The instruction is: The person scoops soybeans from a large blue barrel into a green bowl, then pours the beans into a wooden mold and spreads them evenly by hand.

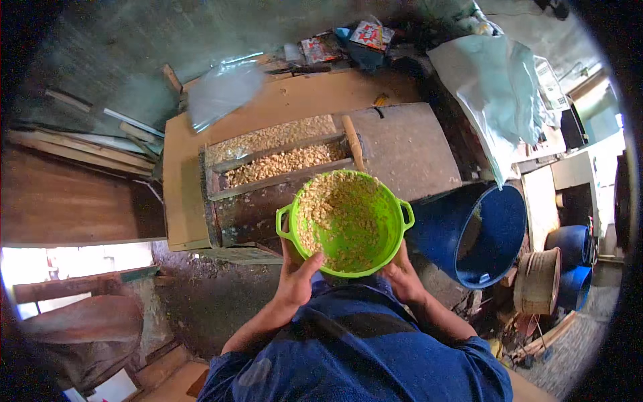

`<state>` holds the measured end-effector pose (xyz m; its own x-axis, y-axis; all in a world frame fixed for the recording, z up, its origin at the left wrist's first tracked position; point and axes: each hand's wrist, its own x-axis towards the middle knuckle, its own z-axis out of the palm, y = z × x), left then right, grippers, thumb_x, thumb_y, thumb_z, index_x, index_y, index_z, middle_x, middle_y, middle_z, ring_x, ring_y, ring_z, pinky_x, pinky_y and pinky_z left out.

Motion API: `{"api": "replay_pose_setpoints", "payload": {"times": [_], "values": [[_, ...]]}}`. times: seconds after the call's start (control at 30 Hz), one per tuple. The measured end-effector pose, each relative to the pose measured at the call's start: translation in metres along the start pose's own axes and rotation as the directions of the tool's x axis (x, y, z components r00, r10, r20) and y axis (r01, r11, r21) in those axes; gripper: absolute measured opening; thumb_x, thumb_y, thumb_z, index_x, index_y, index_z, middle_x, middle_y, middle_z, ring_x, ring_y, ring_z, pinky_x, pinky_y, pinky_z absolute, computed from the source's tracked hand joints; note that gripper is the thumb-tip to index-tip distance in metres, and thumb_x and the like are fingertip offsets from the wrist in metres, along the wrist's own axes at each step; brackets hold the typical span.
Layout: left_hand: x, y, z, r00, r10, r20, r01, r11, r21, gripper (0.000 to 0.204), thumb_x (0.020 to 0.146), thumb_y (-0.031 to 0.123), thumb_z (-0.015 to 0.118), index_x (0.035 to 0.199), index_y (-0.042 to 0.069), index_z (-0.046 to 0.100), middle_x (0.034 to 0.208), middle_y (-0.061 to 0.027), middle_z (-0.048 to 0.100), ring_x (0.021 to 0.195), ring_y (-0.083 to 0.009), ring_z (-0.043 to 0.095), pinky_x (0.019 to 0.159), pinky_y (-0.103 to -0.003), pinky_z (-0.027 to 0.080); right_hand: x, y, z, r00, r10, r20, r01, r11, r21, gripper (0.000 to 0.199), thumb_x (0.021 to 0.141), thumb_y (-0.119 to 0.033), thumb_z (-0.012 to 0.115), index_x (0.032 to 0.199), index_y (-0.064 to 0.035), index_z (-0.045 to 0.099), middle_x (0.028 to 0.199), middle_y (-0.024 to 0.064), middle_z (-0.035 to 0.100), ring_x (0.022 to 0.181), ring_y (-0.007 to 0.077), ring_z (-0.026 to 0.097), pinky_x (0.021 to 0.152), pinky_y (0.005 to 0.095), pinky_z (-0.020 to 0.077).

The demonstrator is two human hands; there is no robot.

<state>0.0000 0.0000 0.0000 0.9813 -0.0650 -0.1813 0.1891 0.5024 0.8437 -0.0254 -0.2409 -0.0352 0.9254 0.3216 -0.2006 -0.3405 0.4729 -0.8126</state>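
Both my hands hold a bright green plastic colander-like bowl [395, 231] with two loop handles in front of my body. My left hand [298, 278] grips its near left side, the thumb over the rim. My right hand [402, 275] is wrapped under the near right side, its fingers partly hidden by the bowl. Pale shelled kernels [328, 194], perhaps nuts, cling to the bowl's far and left sides and lie thinly over its bottom. Just beyond stands a wooden box-like trough [281, 177] with a slot of similar kernels [288, 165] and a wooden bar [352, 143] at its right end.
A brown board [408, 144] adjoins the trough, over cardboard [181, 201]. A clear plastic bag [224, 94] lies behind. To the right, a blue barrel [492, 234] lies tipped, beside a pale drum [538, 281] and more blue barrels [569, 244]. Planks [87, 151] lean at the left.
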Motion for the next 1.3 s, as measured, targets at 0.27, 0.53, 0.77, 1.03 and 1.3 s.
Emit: {"api": "replay_pose_setpoints", "payload": {"times": [0.27, 0.53, 0.77, 1.03, 1.3], "values": [[-0.04, -0.035, -0.038, 0.957, -0.286, 0.047, 0.29, 0.947, -0.14, 0.078, 0.093, 0.007, 0.064, 0.156, 0.012, 0.018, 0.15, -0.0089, 0.039, 0.134, -0.0219, 0.043, 0.111, -0.039, 0.037, -0.053, 0.031, 0.015, 0.958, 0.12, -0.26, -0.056, 0.969, 0.242, 0.081, 0.088, -0.004, 0.054, 0.159, -0.0126, 0.015, 0.153, 0.0071, 0.038, 0.14, 0.0246, 0.038, 0.114, 0.038, 0.0322], [-0.04, -0.098, -0.022, 0.949, -0.099, 0.299, -0.012, 0.937, 0.35, 0.064, 0.094, 0.011, 0.063, 0.15, 0.012, 0.032, 0.136, -0.0077, 0.051, 0.122, -0.0228, 0.052, 0.105, -0.041, 0.041, -0.076, 0.015, 0.02, 0.875, -0.085, -0.477, 0.091, 0.996, -0.01, 0.082, 0.094, -0.031, 0.061, 0.158, -0.0161, 0.012, 0.151, 0.0105, 0.037, 0.134, 0.0278, 0.046, 0.104, 0.0437, 0.0446], [-0.029, -0.129, 0.095, 0.854, -0.501, 0.142, 0.481, 0.863, 0.152, 0.048, 0.097, 0.023, 0.063, 0.136, -0.002, 0.049, 0.134, -0.0103, 0.055, 0.119, -0.0192, 0.054, 0.103, -0.034, 0.042, -0.101, 0.025, -0.022, 0.758, -0.142, -0.636, 0.239, 0.968, 0.069, 0.09, 0.089, -0.022, 0.072, 0.154, -0.0174, 0.01, 0.148, 0.0134, 0.037, 0.129, 0.0312, 0.051, 0.101, 0.0464, 0.0505], [-0.025, -0.241, 0.23, 0.68, -0.477, 0.558, 0.016, 0.769, 0.638, 0.075, 0.097, 0.04, 0.065, 0.149, -0.002, 0.03, 0.146, -0.0146, 0.046, 0.131, -0.0236, 0.047, 0.111, -0.037, 0.037, -0.171, -0.03, -0.173, 0.523, -0.142, -0.84, 0.561, 0.799, 0.214, 0.098, 0.083, -0.016, 0.076, 0.152, -0.0174, 0.007, 0.142, 0.0149, 0.038, 0.128, 0.0292, 0.046, 0.098, 0.0449, 0.0517], [0.02, -0.359, 0.259, 0.742, -0.6, 0.299, -0.103, 0.338, 0.935, 0.085, 0.094, 0.045, 0.064, 0.156, 0.002, 0.023, 0.158, -0.0261, 0.028, 0.147, -0.0386, 0.027, 0.12, -0.043, 0.023, -0.258, -0.016, -0.403, 0.061, -0.415, -0.908, -0.151, 0.895, -0.42, 0.122, 0.07, -0.019, 0.082, 0.158, -0.0125, -0.003, 0.147, 0.0242, 0.032, 0.13, 0.037, 0.043, 0.11, 0.0451, 0.0385]]}}
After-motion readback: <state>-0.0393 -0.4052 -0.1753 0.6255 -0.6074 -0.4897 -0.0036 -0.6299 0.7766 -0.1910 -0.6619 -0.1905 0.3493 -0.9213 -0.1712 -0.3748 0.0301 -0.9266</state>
